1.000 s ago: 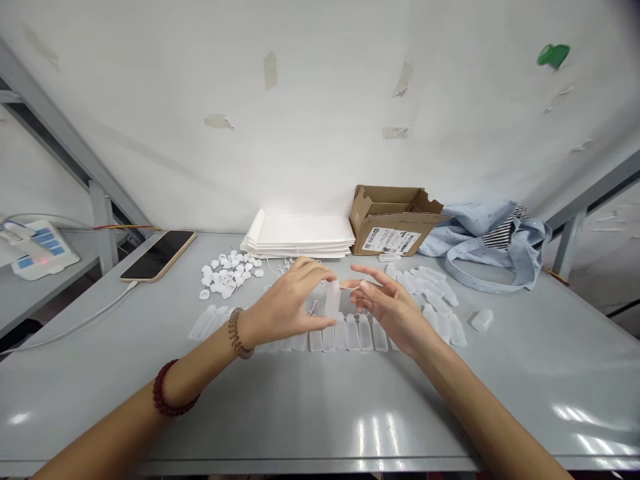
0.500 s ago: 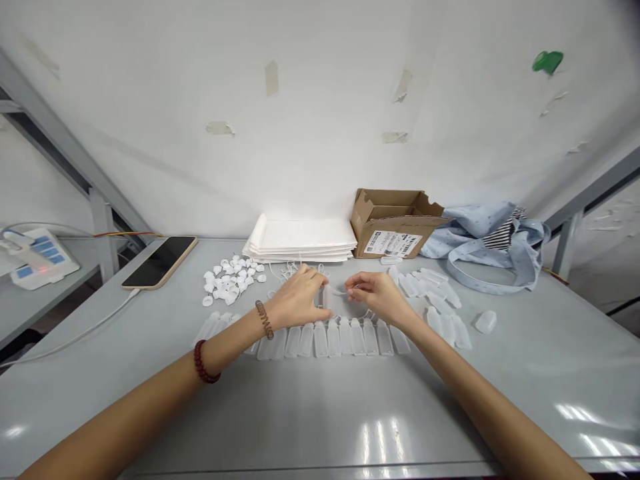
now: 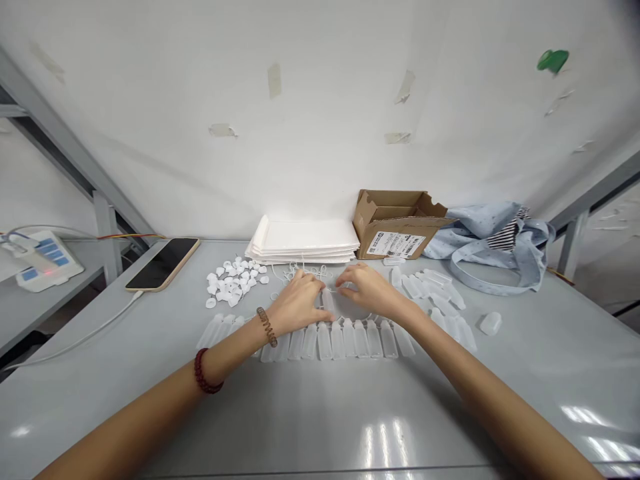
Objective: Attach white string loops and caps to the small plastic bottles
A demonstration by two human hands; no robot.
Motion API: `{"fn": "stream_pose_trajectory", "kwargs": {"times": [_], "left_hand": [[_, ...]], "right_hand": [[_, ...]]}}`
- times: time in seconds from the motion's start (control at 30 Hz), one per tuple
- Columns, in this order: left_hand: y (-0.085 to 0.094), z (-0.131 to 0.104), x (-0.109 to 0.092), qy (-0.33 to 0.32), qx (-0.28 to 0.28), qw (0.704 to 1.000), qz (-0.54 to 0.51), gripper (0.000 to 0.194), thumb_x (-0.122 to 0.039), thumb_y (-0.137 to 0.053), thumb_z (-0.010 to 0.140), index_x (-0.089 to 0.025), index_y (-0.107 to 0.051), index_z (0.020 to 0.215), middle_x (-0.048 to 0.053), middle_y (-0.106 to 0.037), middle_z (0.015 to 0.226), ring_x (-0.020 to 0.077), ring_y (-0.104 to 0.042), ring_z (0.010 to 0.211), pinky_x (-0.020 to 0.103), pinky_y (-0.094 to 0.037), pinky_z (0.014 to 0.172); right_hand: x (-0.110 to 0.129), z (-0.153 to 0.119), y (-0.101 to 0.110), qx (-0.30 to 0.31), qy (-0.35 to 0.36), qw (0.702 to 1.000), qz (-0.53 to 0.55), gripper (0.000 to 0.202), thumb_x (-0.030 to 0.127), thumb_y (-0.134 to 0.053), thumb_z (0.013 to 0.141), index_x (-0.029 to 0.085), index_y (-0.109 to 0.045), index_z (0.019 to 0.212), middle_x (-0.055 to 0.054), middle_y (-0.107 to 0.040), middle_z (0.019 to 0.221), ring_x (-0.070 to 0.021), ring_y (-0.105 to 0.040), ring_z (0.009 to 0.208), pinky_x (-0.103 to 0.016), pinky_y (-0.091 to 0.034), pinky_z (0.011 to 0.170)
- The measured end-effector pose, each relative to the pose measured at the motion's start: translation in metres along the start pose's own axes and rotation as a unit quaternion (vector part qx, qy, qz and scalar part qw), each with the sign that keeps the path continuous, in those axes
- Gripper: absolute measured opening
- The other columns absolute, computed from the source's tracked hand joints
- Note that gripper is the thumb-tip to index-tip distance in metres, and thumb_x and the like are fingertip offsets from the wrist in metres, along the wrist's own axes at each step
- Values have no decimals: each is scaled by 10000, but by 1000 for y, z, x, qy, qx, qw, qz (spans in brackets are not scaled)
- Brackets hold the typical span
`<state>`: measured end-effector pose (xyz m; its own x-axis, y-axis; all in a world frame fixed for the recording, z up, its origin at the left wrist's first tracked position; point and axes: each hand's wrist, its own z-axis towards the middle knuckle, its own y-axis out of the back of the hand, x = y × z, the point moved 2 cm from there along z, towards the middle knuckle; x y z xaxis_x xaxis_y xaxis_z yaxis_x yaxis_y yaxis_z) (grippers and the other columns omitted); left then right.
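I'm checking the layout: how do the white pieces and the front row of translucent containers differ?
The white pieces are small; the translucent containers are longer. The white pieces lie scattered, while the translucent containers line up side by side. The white pieces look opaque, the translucent containers cloudy. Both rest on the gray table.

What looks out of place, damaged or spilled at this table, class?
One clear plastic piece lies alone at the right, apart from the scattered bottles and the neater front row. Behind, worn tape scraps cling to the wall, holding nothing visible. No spill shows.
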<state>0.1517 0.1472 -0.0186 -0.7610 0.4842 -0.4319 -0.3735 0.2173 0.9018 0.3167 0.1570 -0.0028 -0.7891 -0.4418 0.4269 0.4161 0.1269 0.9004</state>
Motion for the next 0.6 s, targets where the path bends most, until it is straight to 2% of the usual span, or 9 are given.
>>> {"fn": "stream_pose_trajectory", "kwargs": {"times": [0.1, 0.27, 0.6], "left_hand": [[0, -1, -1, -2, -4, 1000, 13, 562, -564, -656, 672, -102, -642, 992, 121, -608, 969, 315, -449, 1007, 378, -405, 822], [2, -4, -2, 3, -10, 1000, 12, 541, -551, -661, 680, -121, -650, 1009, 103, -625, 974, 305, -460, 1017, 364, -408, 823], [4, -5, -1, 2, -10, 1000, -8, 517, -539, -684, 647, -133, -647, 964, 107, -625, 958, 320, -466, 996, 392, -409, 807]], "right_hand": [[2, 5, -5, 1, 31, 999, -4, 194, 127, -556, 800, 156, -721, 900, -95, -699, 924, -254, -564, 960, -342, -404, 867], [-2, 7, -15, 1, 63, 998, 9, 231, 81, -529, 792, 163, -711, 908, -61, -709, 922, -220, -579, 915, -316, -421, 850], [2, 1, -15, 5, 68, 997, 42, 226, 96, -503, 800, 160, -699, 895, -59, -708, 888, -204, -601, 864, -307, -449, 782]]}}
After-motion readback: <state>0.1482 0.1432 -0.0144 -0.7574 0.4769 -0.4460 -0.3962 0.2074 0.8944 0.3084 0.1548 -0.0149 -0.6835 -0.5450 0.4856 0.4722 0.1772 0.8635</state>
